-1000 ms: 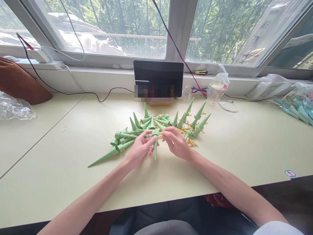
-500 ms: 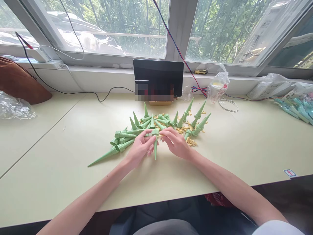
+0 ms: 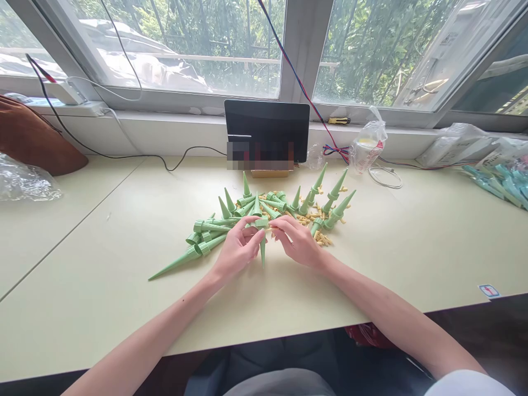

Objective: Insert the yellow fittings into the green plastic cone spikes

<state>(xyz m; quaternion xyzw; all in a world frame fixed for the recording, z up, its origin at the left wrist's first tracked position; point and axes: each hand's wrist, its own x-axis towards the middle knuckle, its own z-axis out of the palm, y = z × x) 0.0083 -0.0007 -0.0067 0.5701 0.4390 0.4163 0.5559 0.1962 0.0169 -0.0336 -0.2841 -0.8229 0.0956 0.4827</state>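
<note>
Head view: A black screen (image 3: 268,118) is standing at the back of the bench (image 3: 363,308) and is serving as the reference for position. Directly in front of it, well toward the near side, the left hand (image 3: 235,250) is holding a green spike (image 3: 263,254) point down, collar uppermost, its fingers pinching around the collar. Whether the tip is touching the bench cannot be told.

The right hand (image 3: 299,242), in front of the screen and slightly to its right, is pinching a small yellow piece (image 3: 269,229) between narrowed fingers, its end meeting the spike just below the collar. How far it is seated is not showing.

Status: several upright spikes (image 3: 341,209) are standing forward and right of the screen, some showing yellow pieces at their collars; these are appearing finished. Spikes lying forward and left of the screen (image 3: 175,268) are showing no yellow pieces that can be made out, so they are probably awaiting work. Loose yellow pieces (image 3: 324,240) are lying among the right-hand group, indicating a substantial remainder. The held unit is seemingly nearing completion.
</note>
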